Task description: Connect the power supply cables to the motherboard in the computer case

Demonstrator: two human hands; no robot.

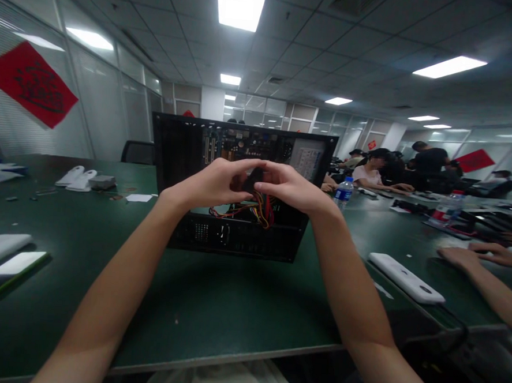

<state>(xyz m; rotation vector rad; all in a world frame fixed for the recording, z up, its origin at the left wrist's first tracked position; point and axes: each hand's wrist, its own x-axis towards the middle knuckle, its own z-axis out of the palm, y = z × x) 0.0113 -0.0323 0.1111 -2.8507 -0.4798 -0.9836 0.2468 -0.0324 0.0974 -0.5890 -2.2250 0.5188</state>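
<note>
An open black computer case (235, 245) stands on the green table (214, 304), its inside facing me. My left hand (219, 180) and my right hand (289, 185) meet in front of it, fingers curled round a small black part (252, 180) whose details are hard to make out. Red, yellow and black cables (265, 212) hang just below the fingers. Behind my hands a circuit board (241, 144) shows in the upper part of the case, with a labelled silver unit (305, 157) at its right.
White devices lie at the left (1, 251) and right (407, 279). A water bottle (344, 192) stands beyond the case's right side. White objects and a grey block (103, 182) sit at the back left. Another person's hands (464, 259) rest at the right.
</note>
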